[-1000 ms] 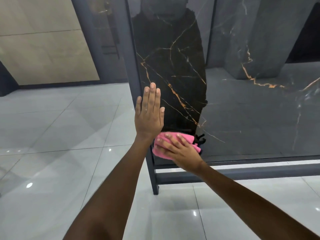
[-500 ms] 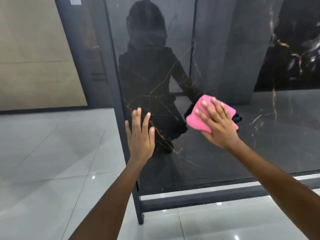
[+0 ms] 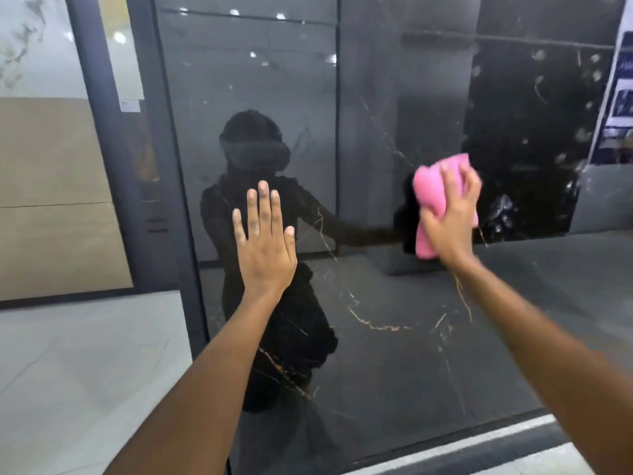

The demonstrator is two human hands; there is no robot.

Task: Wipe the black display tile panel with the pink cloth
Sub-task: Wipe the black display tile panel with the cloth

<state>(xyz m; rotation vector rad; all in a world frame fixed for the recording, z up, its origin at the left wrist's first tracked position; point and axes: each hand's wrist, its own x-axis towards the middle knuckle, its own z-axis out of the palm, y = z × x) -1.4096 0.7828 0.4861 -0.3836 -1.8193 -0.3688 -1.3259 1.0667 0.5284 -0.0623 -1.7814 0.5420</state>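
The black display tile panel [image 3: 394, 354] stands upright in front of me, glossy, with thin gold veins and a dark reflection of a person. My left hand [image 3: 265, 243] lies flat against its left part, fingers straight and pointing up. My right hand [image 3: 452, 217] presses the bunched pink cloth [image 3: 432, 192] against the panel at mid height, right of centre, with fingers curled over the cloth. Part of the cloth is hidden under that hand.
A dark metal frame post [image 3: 171, 186] edges the panel on the left, and a base rail [image 3: 479, 443] with a white strip runs along the bottom. Beige wall tiles [image 3: 51, 200] stand at the left. Pale glossy floor tiles [image 3: 85, 371] lie below.
My right hand has carried the pink cloth from the panel's bottom edge up and to the right across the surface. My left hand has stayed flat on the panel's left part. The view has tilted upward.
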